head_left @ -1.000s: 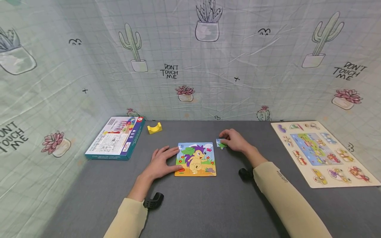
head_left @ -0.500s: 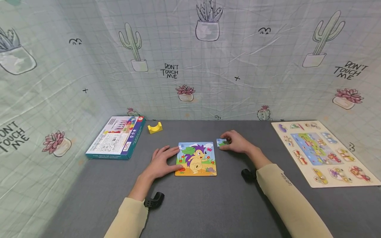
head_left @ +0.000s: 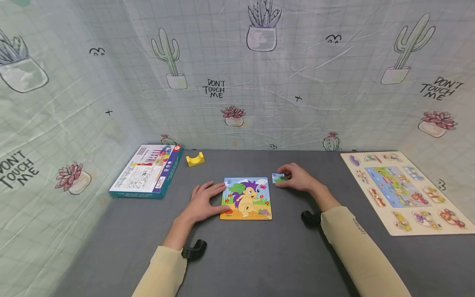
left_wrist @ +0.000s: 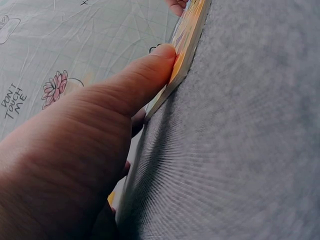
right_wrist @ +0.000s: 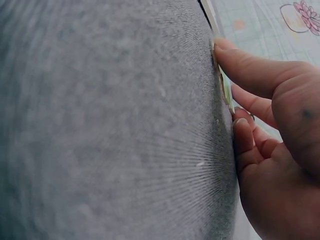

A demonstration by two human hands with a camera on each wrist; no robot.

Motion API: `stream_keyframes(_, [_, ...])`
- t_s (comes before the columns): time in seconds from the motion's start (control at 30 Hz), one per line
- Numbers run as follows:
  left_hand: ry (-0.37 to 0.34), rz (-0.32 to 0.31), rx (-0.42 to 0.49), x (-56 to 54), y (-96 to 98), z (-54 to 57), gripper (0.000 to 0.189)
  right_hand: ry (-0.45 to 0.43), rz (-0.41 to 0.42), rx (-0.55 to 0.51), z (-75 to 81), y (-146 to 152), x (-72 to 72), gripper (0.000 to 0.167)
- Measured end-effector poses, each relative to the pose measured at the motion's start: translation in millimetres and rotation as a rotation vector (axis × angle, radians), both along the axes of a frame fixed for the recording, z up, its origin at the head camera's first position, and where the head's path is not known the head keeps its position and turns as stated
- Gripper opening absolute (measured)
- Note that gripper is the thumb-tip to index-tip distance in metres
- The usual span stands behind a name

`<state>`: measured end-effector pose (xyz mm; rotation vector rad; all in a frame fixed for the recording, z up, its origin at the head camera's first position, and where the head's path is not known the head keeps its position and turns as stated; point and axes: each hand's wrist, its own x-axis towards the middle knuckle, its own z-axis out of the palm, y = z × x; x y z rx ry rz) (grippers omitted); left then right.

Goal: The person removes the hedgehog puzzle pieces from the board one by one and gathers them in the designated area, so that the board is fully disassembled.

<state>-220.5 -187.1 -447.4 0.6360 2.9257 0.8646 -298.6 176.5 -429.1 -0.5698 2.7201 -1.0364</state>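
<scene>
A small blue-and-green puzzle piece [head_left: 277, 177] lies just beyond the right edge of the hedgehog puzzle [head_left: 248, 201], level with its upper part and apart from it. A second ago the thumb lay across this piece; now the thumb tip sits at its near edge, so more of its face shows. The piece is at the fingertips of the right grip [head_left: 297, 177], clamped between thumb and finger, with the piece's left part sticking out toward the puzzle. The left grip [head_left: 202, 205] has its fingers spread and apart, fingertips at the puzzle's left edge and the thumb resting on its orange lower-left corner; that contact is unchanged since the earlier frames. Both items are on the grey worktop [head_left: 252, 260]. Farther out are a yellow curved block [head_left: 195, 159], a flat box [head_left: 142, 175] at the left and a wooden picture board [head_left: 386, 215] at the right, before a cactus-print curtain [head_left: 185, 128].
</scene>
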Motion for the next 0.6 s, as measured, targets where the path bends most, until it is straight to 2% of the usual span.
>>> stream_keyframes(0.13, [0.001,0.002,0.000,0.2,0.4,-0.3,0.080,-0.002,-0.006,-0.018,-2.1,1.0,0.2,0.048])
stream_keyframes(0.3, [0.000,0.002,0.001,1.0,0.5,-0.2,0.080,-0.002,-0.013,-0.095,-2.5,3.6,1.1,0.052])
stream_keyframes(0.47, [0.000,0.002,0.007,1.8,1.3,0.6,0.079,0.060,-0.023,-0.133,2.6,-2.4,5.2,0.055])
stream_keyframes(0.6, [0.007,0.000,0.017,2.3,1.2,0.8,0.079,0.095,-0.018,-0.166,10.6,-19.2,9.4,0.056])
